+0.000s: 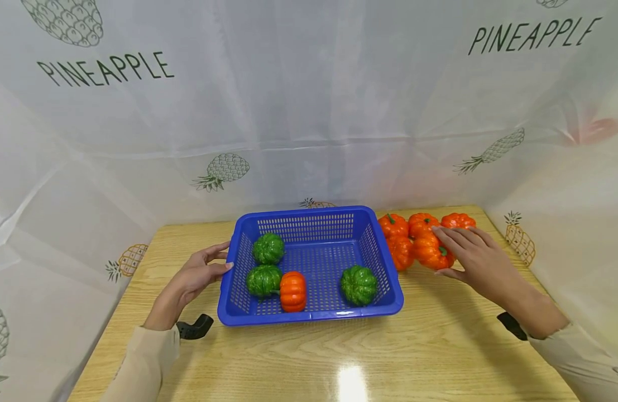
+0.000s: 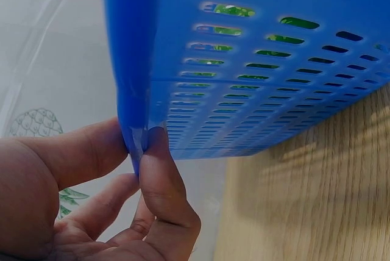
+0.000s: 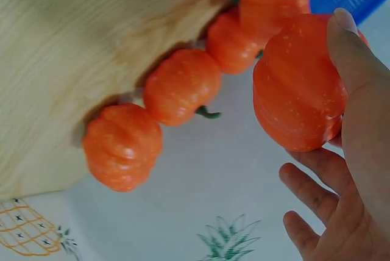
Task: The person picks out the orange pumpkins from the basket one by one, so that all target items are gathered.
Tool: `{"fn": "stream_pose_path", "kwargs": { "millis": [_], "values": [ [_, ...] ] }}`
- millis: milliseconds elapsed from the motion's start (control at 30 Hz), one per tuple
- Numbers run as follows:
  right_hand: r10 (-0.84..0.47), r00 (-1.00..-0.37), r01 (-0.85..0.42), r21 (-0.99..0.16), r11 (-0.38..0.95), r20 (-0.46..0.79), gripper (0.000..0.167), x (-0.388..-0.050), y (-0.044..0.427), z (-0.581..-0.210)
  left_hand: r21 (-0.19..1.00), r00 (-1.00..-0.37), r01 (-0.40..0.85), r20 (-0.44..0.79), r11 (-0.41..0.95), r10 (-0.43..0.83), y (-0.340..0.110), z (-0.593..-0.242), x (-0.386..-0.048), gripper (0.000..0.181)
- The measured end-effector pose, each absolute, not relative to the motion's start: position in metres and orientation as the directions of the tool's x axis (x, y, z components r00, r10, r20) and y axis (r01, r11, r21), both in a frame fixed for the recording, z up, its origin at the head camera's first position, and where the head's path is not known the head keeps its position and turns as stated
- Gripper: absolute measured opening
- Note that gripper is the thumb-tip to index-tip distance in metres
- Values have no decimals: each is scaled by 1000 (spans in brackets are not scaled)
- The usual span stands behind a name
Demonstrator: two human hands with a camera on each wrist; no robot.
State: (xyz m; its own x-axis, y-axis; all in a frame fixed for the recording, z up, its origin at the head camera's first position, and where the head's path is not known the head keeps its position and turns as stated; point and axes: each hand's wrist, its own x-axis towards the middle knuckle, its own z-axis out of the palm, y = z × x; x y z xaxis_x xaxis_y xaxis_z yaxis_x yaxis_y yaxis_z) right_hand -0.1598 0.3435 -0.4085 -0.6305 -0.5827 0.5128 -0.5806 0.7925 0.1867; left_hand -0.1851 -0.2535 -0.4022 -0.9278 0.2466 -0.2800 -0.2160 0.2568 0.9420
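A blue plastic basket [image 1: 309, 320] holds three green pumpkins, one of them [image 1: 359, 285] at its right side, and one orange pumpkin [image 1: 293, 291]. My left hand [image 1: 197, 274] pinches the basket's left rim between thumb and fingers, which the left wrist view shows close up on the blue rim [image 2: 135, 60]. My right hand [image 1: 482, 262] grips an orange pumpkin [image 1: 431, 251], its thumb and fingers around the sides; in the right wrist view this pumpkin [image 3: 300, 84] is nearest the camera. Several other orange pumpkins [image 3: 183, 86] stand beside the basket's right side.
The light wooden table [image 1: 268, 363] extends in front of the basket. A white cloth with pineapple prints [image 1: 309, 111] hangs behind the table and at both sides. Dark straps [image 1: 195, 327] are at both wrists.
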Motion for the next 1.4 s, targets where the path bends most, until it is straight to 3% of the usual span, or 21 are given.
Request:
{"fn": "stream_pose_path", "kwargs": {
  "millis": [500, 1033, 1400],
  "values": [
    [-573, -654, -561, 191, 805, 495, 103, -164, 361, -437, 939, -929, -225, -288, 261, 234, -253, -401, -184, 70],
    [-539, -729, -528, 155, 835, 422, 106, -171, 367, -456, 940, -931, -221, -283, 261, 230, -252, -400, -184, 70],
    [-552, -706, -533, 181, 827, 444, 104, -177, 365, -466, 939, -931, -223, -285, 262, 230, -252, -400, -184, 70]
  ]
}}
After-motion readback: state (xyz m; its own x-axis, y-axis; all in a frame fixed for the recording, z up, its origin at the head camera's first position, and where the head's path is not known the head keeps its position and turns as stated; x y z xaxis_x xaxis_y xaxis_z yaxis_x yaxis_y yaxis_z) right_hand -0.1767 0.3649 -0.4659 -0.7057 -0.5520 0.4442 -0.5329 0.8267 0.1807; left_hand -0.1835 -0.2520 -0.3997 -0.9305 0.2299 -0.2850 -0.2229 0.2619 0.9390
